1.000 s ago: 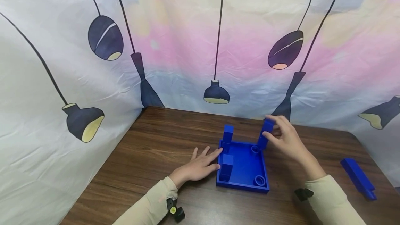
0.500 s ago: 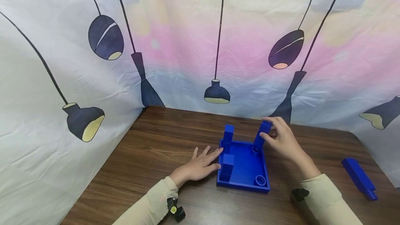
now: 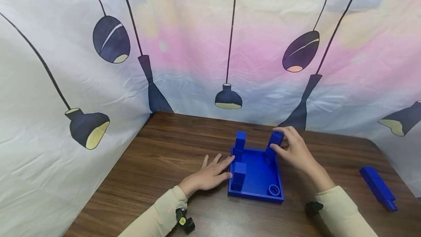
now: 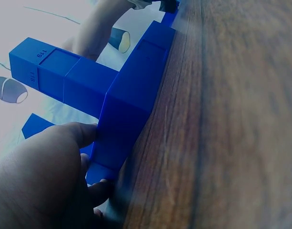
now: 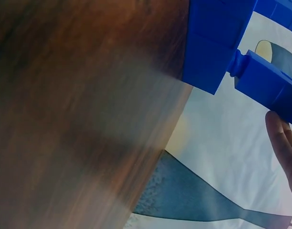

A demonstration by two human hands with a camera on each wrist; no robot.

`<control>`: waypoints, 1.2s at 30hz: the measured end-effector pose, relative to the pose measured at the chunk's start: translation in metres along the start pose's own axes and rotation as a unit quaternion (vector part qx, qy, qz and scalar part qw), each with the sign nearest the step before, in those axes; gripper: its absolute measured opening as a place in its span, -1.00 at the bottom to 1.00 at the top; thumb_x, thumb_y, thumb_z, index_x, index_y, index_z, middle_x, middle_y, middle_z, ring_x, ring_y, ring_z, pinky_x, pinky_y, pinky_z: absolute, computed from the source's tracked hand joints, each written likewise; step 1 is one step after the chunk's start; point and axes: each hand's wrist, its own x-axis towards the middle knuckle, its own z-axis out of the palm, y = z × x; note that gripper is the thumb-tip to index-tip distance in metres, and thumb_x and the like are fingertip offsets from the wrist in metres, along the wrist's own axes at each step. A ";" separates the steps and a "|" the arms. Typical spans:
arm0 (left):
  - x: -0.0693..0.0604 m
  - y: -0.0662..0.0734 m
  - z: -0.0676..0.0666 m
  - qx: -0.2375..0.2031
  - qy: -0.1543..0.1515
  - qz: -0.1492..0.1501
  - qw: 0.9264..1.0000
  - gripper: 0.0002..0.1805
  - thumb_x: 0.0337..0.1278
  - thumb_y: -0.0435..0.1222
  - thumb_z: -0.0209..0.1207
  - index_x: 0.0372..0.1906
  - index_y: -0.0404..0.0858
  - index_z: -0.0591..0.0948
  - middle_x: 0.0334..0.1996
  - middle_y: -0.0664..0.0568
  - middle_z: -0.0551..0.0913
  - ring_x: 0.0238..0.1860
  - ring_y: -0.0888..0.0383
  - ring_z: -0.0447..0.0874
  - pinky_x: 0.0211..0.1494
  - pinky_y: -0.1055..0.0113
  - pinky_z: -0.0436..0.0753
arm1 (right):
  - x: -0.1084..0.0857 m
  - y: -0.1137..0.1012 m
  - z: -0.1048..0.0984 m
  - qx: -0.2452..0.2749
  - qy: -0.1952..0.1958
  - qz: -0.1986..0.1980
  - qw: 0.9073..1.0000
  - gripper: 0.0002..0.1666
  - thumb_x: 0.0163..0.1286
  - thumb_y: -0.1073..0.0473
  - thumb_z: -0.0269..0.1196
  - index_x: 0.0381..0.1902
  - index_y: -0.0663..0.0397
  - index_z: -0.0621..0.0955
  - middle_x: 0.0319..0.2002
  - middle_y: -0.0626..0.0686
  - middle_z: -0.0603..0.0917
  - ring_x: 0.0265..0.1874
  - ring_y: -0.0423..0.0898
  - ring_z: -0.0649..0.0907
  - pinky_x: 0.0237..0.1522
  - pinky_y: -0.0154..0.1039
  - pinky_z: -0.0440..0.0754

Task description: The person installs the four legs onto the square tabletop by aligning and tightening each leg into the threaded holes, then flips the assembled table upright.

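A square blue tray with a low rim lies on the table. Two blue posts stand at its left corners, a far one and a near one. My right hand pinches the top of a third blue post over the far right corner. In the right wrist view that post has its narrow end at the tray. A round blue socket shows at the near right corner. My left hand rests spread, fingertips against the tray's left side; in the left wrist view the thumb touches the tray wall.
Another blue post with a narrow peg end lies on the table at the far right. Behind the table hangs a cloth printed with lamps. Black wrist devices sit on both sleeves.
My right hand has moved left and lower with its post, which now covers the far right socket and stands more upright. The left hand has not visibly moved.
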 end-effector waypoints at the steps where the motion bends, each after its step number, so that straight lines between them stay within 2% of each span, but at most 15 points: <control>1: 0.000 0.000 0.000 0.000 -0.002 -0.001 1.000 -0.26 0.66 0.16 -0.12 0.74 0.12 0.02 0.67 0.11 0.12 0.71 -0.09 -0.25 0.59 -0.29 -0.49 | -0.001 0.000 0.000 0.000 -0.002 0.000 1.000 -0.38 0.27 0.45 0.50 0.28 0.25 0.58 -0.04 0.21 0.54 -0.41 -0.10 0.64 -0.42 -0.34 0.67; 6: -0.001 0.000 0.000 -0.001 0.001 0.002 1.000 -0.27 0.66 0.14 -0.11 0.74 0.11 0.04 0.67 0.09 0.14 0.71 -0.11 -0.23 0.60 -0.30 -0.46 | -0.003 0.000 -0.002 0.003 -0.012 0.004 1.000 -0.37 0.31 0.40 0.49 0.31 0.23 0.56 0.00 0.20 0.54 -0.41 -0.12 0.62 -0.42 -0.35 0.63; 10: 0.000 0.000 0.000 0.000 0.002 0.000 1.000 -0.27 0.66 0.16 -0.13 0.74 0.12 0.03 0.67 0.11 0.13 0.72 -0.09 -0.24 0.60 -0.29 -0.48 | -0.002 0.002 -0.005 0.010 -0.028 0.012 1.000 -0.35 0.35 0.37 0.47 0.36 0.22 0.52 0.07 0.21 0.57 -0.38 -0.13 0.68 -0.40 -0.33 0.68; 18: -0.001 0.000 0.000 -0.002 0.003 0.000 1.000 -0.26 0.66 0.16 -0.12 0.74 0.10 0.04 0.67 0.09 0.14 0.71 -0.10 -0.22 0.60 -0.30 -0.45 | -0.003 0.006 -0.008 0.033 -0.042 0.031 0.998 -0.33 0.41 0.38 0.42 0.42 0.23 0.48 0.13 0.27 0.61 -0.25 0.08 0.78 -0.33 -0.21 0.75; 22: -0.001 0.000 0.000 -0.001 0.003 0.000 1.000 -0.26 0.66 0.16 -0.13 0.74 0.10 0.03 0.67 0.10 0.13 0.71 -0.10 -0.23 0.60 -0.29 -0.46 | -0.003 0.007 -0.010 0.032 -0.047 0.035 0.998 -0.29 0.39 0.38 0.42 0.45 0.23 0.46 0.10 0.28 0.64 -0.25 0.07 0.77 -0.32 -0.20 0.74; 25: -0.001 0.000 -0.001 -0.001 0.002 0.000 1.000 -0.26 0.66 0.16 -0.13 0.74 0.10 0.03 0.67 0.11 0.13 0.71 -0.09 -0.23 0.60 -0.29 -0.47 | -0.002 0.008 -0.012 0.043 -0.061 0.051 0.996 -0.27 0.42 0.38 0.40 0.49 0.20 0.42 0.21 0.32 0.63 -0.15 0.11 0.76 -0.29 -0.22 0.73; 28: -0.001 0.000 0.000 -0.002 0.003 0.001 1.000 -0.26 0.66 0.17 -0.13 0.74 0.11 0.03 0.67 0.11 0.13 0.71 -0.09 -0.23 0.60 -0.29 -0.47 | -0.001 0.008 -0.016 0.081 -0.077 0.074 0.991 -0.26 0.47 0.39 0.34 0.53 0.19 0.37 0.37 0.36 0.54 0.15 0.24 0.66 -0.15 -0.16 0.74; 32: -0.001 0.000 0.000 -0.002 0.004 0.002 1.000 -0.26 0.66 0.17 -0.13 0.74 0.10 0.04 0.67 0.11 0.13 0.71 -0.09 -0.23 0.60 -0.29 -0.47 | 0.002 0.010 -0.018 0.138 -0.083 0.080 0.984 -0.29 0.52 0.42 0.26 0.55 0.26 0.32 0.41 0.40 0.48 0.36 0.32 0.48 0.08 -0.34 0.63; 34: -0.001 0.000 0.000 -0.002 0.004 0.002 1.000 -0.26 0.66 0.17 -0.13 0.74 0.10 0.04 0.67 0.10 0.14 0.71 -0.09 -0.23 0.60 -0.29 -0.47 | 0.003 0.011 -0.019 0.152 -0.082 0.078 0.982 -0.31 0.53 0.44 0.24 0.54 0.29 0.32 0.39 0.40 0.50 0.32 0.24 0.51 0.10 -0.49 0.54; 36: -0.001 0.000 -0.001 -0.002 0.004 0.001 1.000 -0.26 0.66 0.17 -0.13 0.74 0.10 0.04 0.67 0.10 0.14 0.71 -0.10 -0.23 0.60 -0.30 -0.47 | 0.004 0.011 -0.019 0.160 -0.080 0.076 0.981 -0.31 0.52 0.45 0.23 0.54 0.30 0.32 0.37 0.40 0.52 0.28 0.11 0.55 0.10 -0.52 0.52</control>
